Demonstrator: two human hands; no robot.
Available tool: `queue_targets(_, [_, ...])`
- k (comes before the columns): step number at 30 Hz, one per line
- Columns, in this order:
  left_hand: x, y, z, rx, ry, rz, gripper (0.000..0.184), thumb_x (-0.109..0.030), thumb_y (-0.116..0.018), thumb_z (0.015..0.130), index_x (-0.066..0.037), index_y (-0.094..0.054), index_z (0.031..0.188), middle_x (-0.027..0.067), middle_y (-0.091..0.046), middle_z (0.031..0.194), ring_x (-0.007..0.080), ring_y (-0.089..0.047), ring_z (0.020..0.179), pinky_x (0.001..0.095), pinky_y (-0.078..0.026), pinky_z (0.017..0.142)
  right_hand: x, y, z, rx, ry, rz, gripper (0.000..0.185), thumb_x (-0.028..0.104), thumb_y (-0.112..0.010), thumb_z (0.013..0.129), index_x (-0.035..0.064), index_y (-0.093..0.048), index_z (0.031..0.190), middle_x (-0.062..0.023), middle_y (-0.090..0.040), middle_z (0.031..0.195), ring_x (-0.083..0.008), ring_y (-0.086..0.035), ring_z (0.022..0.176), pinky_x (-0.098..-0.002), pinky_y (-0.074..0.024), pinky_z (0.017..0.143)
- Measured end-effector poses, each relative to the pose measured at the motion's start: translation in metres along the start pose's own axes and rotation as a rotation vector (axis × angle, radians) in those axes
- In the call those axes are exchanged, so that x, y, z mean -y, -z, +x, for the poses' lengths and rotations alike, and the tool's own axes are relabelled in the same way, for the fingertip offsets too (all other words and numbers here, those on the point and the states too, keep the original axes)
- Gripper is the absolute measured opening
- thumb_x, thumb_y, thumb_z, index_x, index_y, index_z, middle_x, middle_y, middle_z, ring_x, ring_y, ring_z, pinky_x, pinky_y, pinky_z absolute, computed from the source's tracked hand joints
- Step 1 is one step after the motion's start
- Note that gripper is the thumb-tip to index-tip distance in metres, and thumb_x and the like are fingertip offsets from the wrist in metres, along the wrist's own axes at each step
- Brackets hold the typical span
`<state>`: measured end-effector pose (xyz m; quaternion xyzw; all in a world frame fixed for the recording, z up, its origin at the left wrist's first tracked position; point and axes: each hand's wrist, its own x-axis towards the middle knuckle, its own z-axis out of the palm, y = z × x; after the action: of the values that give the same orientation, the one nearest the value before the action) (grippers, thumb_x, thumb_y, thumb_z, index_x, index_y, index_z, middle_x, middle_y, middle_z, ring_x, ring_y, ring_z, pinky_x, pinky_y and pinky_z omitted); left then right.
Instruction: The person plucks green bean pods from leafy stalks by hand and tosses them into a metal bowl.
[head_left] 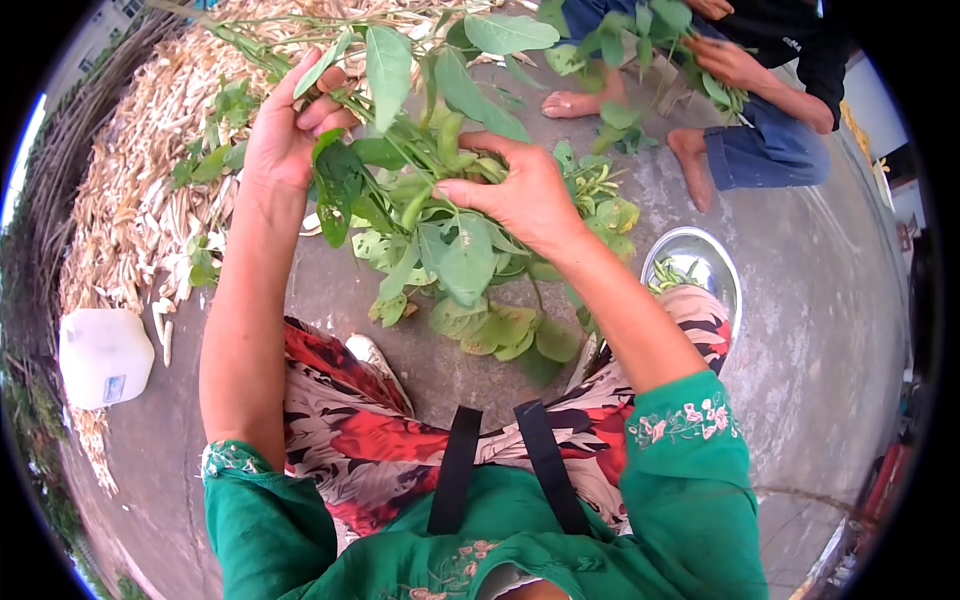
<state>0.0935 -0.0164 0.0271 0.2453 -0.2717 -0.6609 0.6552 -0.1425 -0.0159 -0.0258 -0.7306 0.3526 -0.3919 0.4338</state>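
Note:
A leafy soybean plant with plump green pods is held up in front of me, its leaves hanging over the concrete. At the upper left, the curled fingers of my left hand grip its stem. My right hand is closed around the pods and stalks at the plant's middle, thumb on the near side. Leaves hide part of the fingers of both hands. Beside my right knee, a shiny metal basin holds picked green pods.
A large heap of dry, pale husks covers the ground at left. Near it stands a white plastic jug. Across from me, a barefoot person's hand holds another leafy plant. More stalks with pods lie on the concrete.

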Motion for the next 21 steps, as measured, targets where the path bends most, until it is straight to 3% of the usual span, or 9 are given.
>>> queue_targets(2, [0.0,-0.008,-0.001,0.005,-0.012,0.023,0.016,-0.018,-0.059,0.083,-0.003,-0.051,0.085,0.0045,-0.057,0.072,0.0026,-0.027,0.041,0.0179,-0.025,0.039,0.016,0.004,0.0,-0.01,0.004,-0.106,0.048,0.032,-0.074,0.062,0.0043,-0.061,0.1,-0.018,-0.063,0.085,-0.0255,-0.063,0.075,-0.0329,-0.0475,0.07])
queue_targets(4, [-0.002,-0.018,-0.004,0.009,-0.03,0.047,0.016,-0.018,-0.058,0.083,-0.003,-0.052,0.085,0.0046,-0.057,0.072,0.0026,-0.027,0.041,0.0177,-0.025,0.039,0.037,0.009,0.001,-0.025,-0.022,-0.232,0.048,0.022,-0.076,0.065,-0.004,-0.059,0.101,-0.0096,-0.064,0.09,-0.0128,-0.058,0.08,-0.0254,-0.0453,0.075])
queue_targets(7, [0.005,-0.032,-0.007,-0.05,-0.032,0.098,0.014,-0.017,-0.051,0.088,-0.004,-0.048,0.083,-0.0006,-0.049,0.067,0.0029,-0.027,0.04,0.0182,-0.024,0.038,0.035,0.01,0.005,-0.029,-0.032,-0.313,0.042,0.019,-0.075,0.065,-0.0021,-0.06,0.098,-0.0099,-0.064,0.083,-0.0106,-0.057,0.076,-0.0254,-0.0458,0.072])
queue_targets(10, [0.008,-0.033,-0.004,-0.029,-0.057,0.152,0.014,-0.018,-0.052,0.087,-0.004,-0.049,0.086,-0.0001,-0.049,0.068,0.0028,-0.027,0.04,0.018,-0.024,0.039,0.026,0.003,0.003,-0.063,0.099,-0.02,0.038,0.017,-0.073,0.066,-0.0003,-0.06,0.097,-0.0089,-0.063,0.079,-0.0119,-0.056,0.069,-0.0262,-0.0462,0.068])
queue_targets(11, [0.006,-0.032,-0.004,-0.062,-0.133,0.17,0.014,-0.017,-0.054,0.085,-0.004,-0.051,0.089,0.001,-0.052,0.07,0.0029,-0.027,0.041,0.0182,-0.025,0.04,0.027,0.001,0.002,-0.15,0.302,-0.129,0.03,0.013,-0.071,0.067,0.0017,-0.06,0.091,-0.0044,-0.061,0.075,-0.0094,-0.054,0.064,-0.0247,-0.0458,0.064])
queue_targets(13, [0.005,-0.032,-0.002,-0.192,-0.226,0.244,0.015,-0.017,-0.056,0.084,-0.004,-0.054,0.09,0.0024,-0.055,0.072,0.0034,-0.027,0.044,0.0185,-0.026,0.042,0.037,-0.001,-0.003,-0.154,0.332,-0.17,0.026,0.012,-0.071,0.067,0.0021,-0.058,0.088,-0.0025,-0.059,0.072,-0.0077,-0.052,0.063,-0.0234,-0.045,0.061])
queue_targets(18, [0.011,-0.036,0.005,-0.154,-0.205,0.324,0.017,-0.022,-0.055,0.084,-0.007,-0.053,0.091,0.0007,-0.054,0.07,0.004,-0.029,0.044,0.0187,-0.027,0.042,0.036,-0.006,-0.007,-0.119,0.28,-0.044,0.017,0.005,-0.068,0.067,0.0035,-0.056,0.08,-0.0013,-0.054,0.066,-0.0048,-0.048,0.059,-0.0197,-0.0417,0.055])
queue_targets(20, [0.012,-0.041,0.005,-0.372,-0.244,0.339,0.018,-0.025,-0.056,0.083,-0.009,-0.052,0.089,0.0,-0.054,0.067,0.0042,-0.032,0.044,0.0184,-0.028,0.042,0.043,-0.008,-0.007,-0.112,0.385,-0.067,0.018,0.003,-0.067,0.067,0.004,-0.056,0.082,-0.0031,-0.055,0.067,-0.008,-0.052,0.059,-0.021,-0.0432,0.055])
queue_targets(21, [0.014,-0.042,0.005,-0.486,-0.227,0.36,0.018,-0.026,-0.056,0.082,-0.01,-0.053,0.087,0.0005,-0.055,0.066,0.0047,-0.035,0.044,0.0182,-0.029,0.041,0.047,-0.01,-0.007,-0.115,0.547,-0.119,0.018,0.003,-0.066,0.068,0.0043,-0.056,0.083,-0.0036,-0.056,0.069,-0.0104,-0.054,0.059,-0.0218,-0.0442,0.056])
